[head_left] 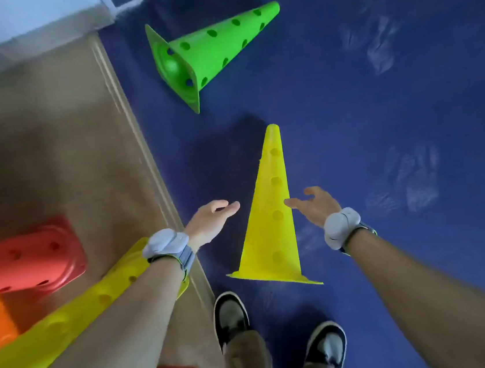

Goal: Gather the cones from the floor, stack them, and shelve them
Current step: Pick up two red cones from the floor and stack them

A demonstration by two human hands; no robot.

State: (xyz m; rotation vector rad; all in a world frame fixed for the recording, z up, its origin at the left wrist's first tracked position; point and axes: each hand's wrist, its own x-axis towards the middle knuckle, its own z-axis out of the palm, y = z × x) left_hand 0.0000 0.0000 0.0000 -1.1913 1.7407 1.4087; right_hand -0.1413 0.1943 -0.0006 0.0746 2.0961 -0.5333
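Far left, a red cone (29,256) lies tipped over on the wood floor (64,143), and a fallen yellow cone (69,318) lies under the left forearm. The left hand (209,221) is spread open and holding nothing. A green cone (214,51) lies on its side on the blue mat (406,89). Nearer, the upright yellow cone (269,217) stands between both hands. The right hand (316,205) is open too, fingertips right at the cone's edge.

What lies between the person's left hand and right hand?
In the head view, the upright yellow cone stands between the left hand and the right hand, on the blue mat.
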